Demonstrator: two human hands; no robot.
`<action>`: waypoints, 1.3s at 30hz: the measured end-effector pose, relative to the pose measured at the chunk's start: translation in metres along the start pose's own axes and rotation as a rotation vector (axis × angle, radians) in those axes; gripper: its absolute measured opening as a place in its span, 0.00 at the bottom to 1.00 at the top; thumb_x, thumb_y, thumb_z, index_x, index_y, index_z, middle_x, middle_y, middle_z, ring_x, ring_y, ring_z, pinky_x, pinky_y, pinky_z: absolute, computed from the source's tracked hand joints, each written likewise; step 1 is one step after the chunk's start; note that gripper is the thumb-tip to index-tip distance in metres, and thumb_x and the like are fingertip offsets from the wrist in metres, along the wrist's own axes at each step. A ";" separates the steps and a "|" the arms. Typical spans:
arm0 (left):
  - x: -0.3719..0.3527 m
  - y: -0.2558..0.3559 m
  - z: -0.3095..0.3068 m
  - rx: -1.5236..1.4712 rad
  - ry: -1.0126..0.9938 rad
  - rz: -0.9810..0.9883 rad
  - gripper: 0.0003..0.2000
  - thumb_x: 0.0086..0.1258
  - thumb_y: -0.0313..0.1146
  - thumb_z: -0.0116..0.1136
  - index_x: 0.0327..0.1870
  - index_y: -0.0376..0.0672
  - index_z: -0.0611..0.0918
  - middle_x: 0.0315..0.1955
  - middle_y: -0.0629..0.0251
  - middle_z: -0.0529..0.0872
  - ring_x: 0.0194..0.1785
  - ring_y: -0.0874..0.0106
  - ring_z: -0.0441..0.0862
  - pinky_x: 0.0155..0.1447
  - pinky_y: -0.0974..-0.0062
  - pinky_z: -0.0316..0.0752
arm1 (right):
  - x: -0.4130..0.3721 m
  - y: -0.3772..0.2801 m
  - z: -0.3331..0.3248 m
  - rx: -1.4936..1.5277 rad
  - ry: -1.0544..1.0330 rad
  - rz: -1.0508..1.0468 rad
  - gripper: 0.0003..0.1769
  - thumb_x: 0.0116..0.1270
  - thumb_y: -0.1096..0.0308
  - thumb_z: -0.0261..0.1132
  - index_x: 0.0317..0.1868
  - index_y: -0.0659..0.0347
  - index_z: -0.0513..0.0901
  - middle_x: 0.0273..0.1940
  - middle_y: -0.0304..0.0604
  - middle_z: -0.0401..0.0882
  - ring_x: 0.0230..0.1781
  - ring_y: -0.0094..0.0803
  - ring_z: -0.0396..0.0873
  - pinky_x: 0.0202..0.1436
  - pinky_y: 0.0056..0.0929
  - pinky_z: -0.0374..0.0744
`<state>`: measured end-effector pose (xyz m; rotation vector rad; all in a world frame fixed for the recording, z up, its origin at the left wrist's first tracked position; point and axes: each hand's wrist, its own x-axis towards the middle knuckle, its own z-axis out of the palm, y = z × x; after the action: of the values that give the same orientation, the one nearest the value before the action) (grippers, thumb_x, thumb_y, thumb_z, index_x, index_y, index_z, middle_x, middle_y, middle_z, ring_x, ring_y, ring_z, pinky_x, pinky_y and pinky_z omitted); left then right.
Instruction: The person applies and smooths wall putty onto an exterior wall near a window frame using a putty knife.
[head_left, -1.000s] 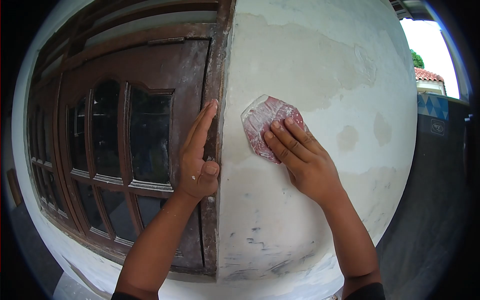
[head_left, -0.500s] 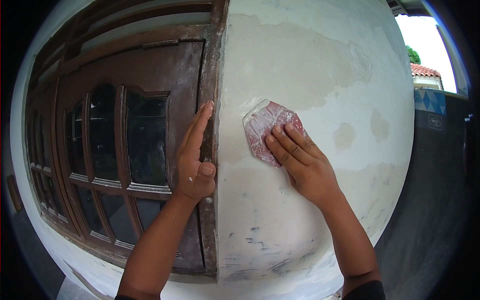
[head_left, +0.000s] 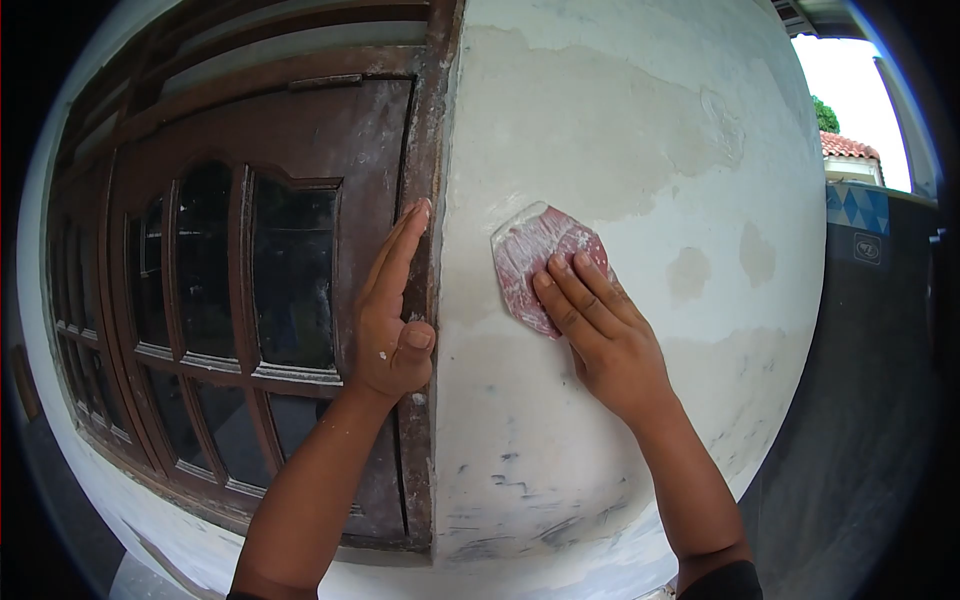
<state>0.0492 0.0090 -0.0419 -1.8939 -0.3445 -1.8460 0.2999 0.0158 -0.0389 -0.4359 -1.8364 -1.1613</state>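
My right hand (head_left: 605, 335) presses a flat red, many-sided putty scraper (head_left: 535, 250) against the wall (head_left: 560, 400). Its fingers lie over the scraper's lower right part, and the thumb is hidden. Whitish filler smears the scraper's face, mostly toward its upper left edge. On the left, my left hand (head_left: 392, 315) rests edge-on at the brown wooden window frame (head_left: 425, 130), fingers stretched upward and thumb bent toward me. That hand holds nothing, and white specks dot its skin.
Left of the frame is a brown window sash (head_left: 365, 150) with dark glass panes (head_left: 292, 275). Beige filler patches (head_left: 600, 110) and dark scuffs (head_left: 510, 485) mark the wall. At the far right stands a dark grey surface (head_left: 850, 370) with a blue patterned band (head_left: 858, 207).
The scraper and my right hand have shifted very slightly down along the wall. My left hand stays at the window frame.
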 end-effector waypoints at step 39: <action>0.000 -0.003 -0.001 -0.022 -0.009 0.020 0.55 0.70 0.78 0.34 0.75 0.25 0.64 0.73 0.39 0.69 0.79 0.50 0.64 0.81 0.57 0.56 | 0.009 -0.002 -0.005 -0.008 0.139 -0.010 0.30 0.62 0.78 0.63 0.67 0.55 0.82 0.69 0.42 0.78 0.73 0.41 0.73 0.71 0.44 0.77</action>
<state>0.0469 0.0109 -0.0420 -1.9141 -0.3083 -1.8355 0.2960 0.0094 -0.0320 -0.3422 -1.7160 -1.1759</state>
